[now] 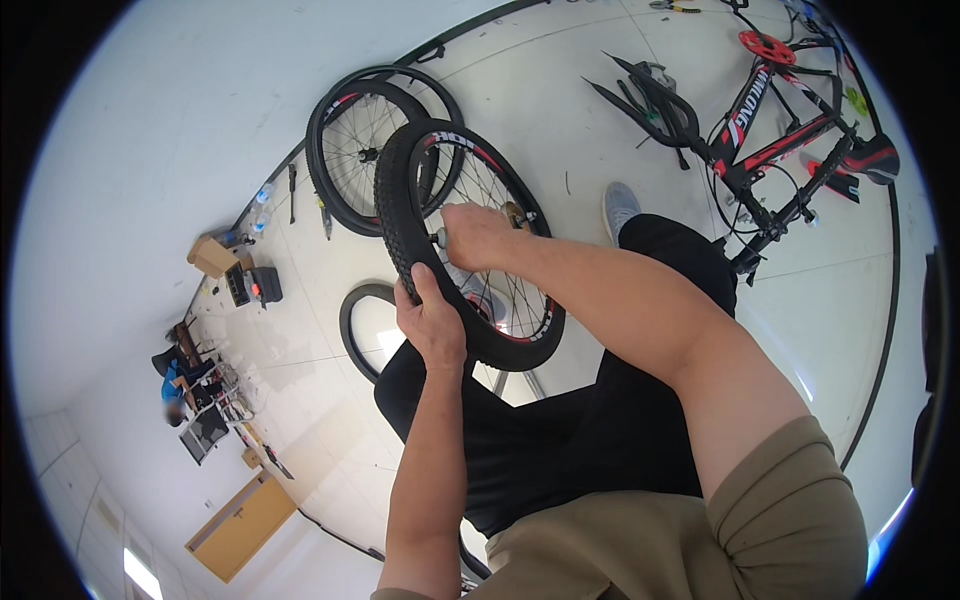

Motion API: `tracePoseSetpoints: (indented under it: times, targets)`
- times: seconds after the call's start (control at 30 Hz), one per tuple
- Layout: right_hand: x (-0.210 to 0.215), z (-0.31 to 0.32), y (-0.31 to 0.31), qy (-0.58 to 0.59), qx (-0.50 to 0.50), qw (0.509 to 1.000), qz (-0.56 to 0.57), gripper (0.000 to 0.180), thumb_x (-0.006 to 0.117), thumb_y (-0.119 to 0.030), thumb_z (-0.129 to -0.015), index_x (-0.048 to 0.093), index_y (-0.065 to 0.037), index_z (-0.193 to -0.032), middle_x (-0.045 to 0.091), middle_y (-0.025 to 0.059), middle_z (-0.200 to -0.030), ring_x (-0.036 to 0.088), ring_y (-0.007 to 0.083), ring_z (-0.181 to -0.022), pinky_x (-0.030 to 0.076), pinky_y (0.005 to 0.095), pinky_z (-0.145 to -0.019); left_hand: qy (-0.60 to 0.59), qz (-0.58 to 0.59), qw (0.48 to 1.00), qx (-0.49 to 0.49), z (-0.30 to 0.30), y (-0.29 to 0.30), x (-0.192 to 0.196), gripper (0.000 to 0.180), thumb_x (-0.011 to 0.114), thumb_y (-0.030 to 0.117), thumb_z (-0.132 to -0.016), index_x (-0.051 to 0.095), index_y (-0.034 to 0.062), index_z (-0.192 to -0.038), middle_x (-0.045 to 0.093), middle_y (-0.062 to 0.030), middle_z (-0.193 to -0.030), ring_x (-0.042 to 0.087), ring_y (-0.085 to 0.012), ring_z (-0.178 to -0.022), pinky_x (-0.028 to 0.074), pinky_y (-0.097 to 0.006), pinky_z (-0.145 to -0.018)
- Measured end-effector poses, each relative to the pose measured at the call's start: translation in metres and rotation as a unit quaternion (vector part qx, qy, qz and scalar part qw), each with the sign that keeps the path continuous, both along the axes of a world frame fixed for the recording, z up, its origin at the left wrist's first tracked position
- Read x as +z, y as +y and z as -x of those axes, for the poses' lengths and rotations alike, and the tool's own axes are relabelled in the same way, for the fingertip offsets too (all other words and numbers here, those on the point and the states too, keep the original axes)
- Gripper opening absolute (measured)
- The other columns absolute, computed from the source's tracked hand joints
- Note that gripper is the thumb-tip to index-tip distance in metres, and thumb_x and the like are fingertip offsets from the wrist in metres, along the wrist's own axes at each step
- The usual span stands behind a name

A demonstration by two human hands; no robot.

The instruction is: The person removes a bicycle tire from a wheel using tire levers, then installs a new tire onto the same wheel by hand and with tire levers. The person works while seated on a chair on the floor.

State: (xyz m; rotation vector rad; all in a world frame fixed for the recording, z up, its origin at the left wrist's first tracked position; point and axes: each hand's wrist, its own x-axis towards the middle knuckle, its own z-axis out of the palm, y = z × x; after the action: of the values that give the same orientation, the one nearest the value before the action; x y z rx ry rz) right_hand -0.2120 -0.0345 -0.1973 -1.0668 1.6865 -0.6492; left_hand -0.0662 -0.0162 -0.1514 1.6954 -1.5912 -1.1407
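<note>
A bicycle wheel (pixel 402 190) with a knobbly black tyre and a black rim with red and white markings leans upright before my knees. My left hand (pixel 433 318) is wrapped round the tyre's near left side, thumb on the tread. My right hand (pixel 478 238) is closed by the spokes, inside the wheel's left edge. A small silver part (pixel 440 238) sticks out beside its fingers; its kind and the right hand's grip are partly hidden. A brownish metal part (pixel 515 214) shows among the spokes beyond that hand.
Another wheel (pixel 322 165) and a loose tyre (pixel 455 95) lie at the far left. A second tyre (pixel 349 335) lies by my left knee. At the right stands a black-and-red bicycle frame (pixel 745 115). Cardboard box (pixel 213 256), bottles (pixel 262 205) and a seated person (pixel 172 385) are left.
</note>
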Motion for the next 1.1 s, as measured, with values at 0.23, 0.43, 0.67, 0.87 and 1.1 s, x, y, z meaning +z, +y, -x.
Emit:
tracePoseSetpoints:
  times: [0.23, 0.43, 0.67, 0.87, 1.1]
  targets:
    - [0.005, 0.009, -0.004, -0.003, -0.018, 1.000, -0.015, 0.032, 0.067, -0.007, -0.082, 0.070, 0.006, -0.111, 0.070, 0.0262, -0.116, 0.068, 0.0380, -0.114, 0.054, 0.0445, -0.097, -0.049, 0.053, 0.997, -0.017, -0.002, 0.016, -0.002, 0.042, 0.057, 0.037, -0.105, 0.063, -0.0040, -0.111, 0.065, -0.0053, -0.086, 0.058, -0.0140, -0.079, 0.048, -0.030, -0.073]
    - [0.005, 0.010, -0.001, 0.013, 0.011, 0.999, -0.027, 0.031, 0.067, -0.010, -0.083, 0.071, 0.003, -0.112, 0.071, 0.0225, -0.118, 0.068, 0.0369, -0.114, 0.055, 0.0449, -0.096, -0.038, 0.042, 0.998, -0.018, -0.007, 0.039, 0.003, 0.040, 0.058, 0.031, -0.105, 0.057, -0.0039, -0.124, 0.066, -0.0081, -0.091, 0.063, -0.0154, -0.083, 0.051, -0.030, -0.077]
    - [0.008, -0.015, 0.023, 0.028, 0.198, 0.980, 0.002, 0.033, 0.068, -0.012, -0.084, 0.073, -0.003, -0.115, 0.072, 0.0191, -0.118, 0.070, 0.0359, -0.111, 0.056, 0.0464, -0.092, 0.012, 0.037, 0.999, 0.005, -0.062, 0.076, -0.021, 0.039, 0.056, 0.033, -0.106, 0.053, -0.0005, -0.126, 0.066, -0.0088, -0.096, 0.065, -0.0165, -0.081, 0.055, -0.030, -0.075]
    - [0.011, -0.023, 0.037, 0.016, 0.212, 0.977, -0.027, 0.034, 0.069, -0.013, -0.085, 0.072, -0.003, -0.117, 0.071, 0.0168, -0.123, 0.068, 0.0359, -0.115, 0.056, 0.0479, -0.093, 0.078, -0.074, 0.994, -0.009, -0.076, 0.077, -0.005, 0.046, 0.057, 0.007, -0.098, 0.047, -0.0064, -0.140, 0.062, -0.0110, -0.123, 0.058, -0.0181, -0.109, 0.045, -0.030, -0.098]
    - [0.001, -0.038, 0.042, 0.034, 0.225, 0.974, 0.010, 0.024, 0.067, -0.006, -0.080, 0.074, 0.000, -0.102, 0.074, 0.0198, -0.105, 0.072, 0.0361, -0.103, 0.057, 0.0446, -0.087, 0.013, -0.182, 0.983, -0.024, -0.027, -0.018, 0.034, 0.048, 0.069, 0.023, -0.096, 0.054, -0.0073, -0.130, 0.066, -0.0129, -0.113, 0.063, -0.0176, -0.094, 0.052, -0.031, -0.081]
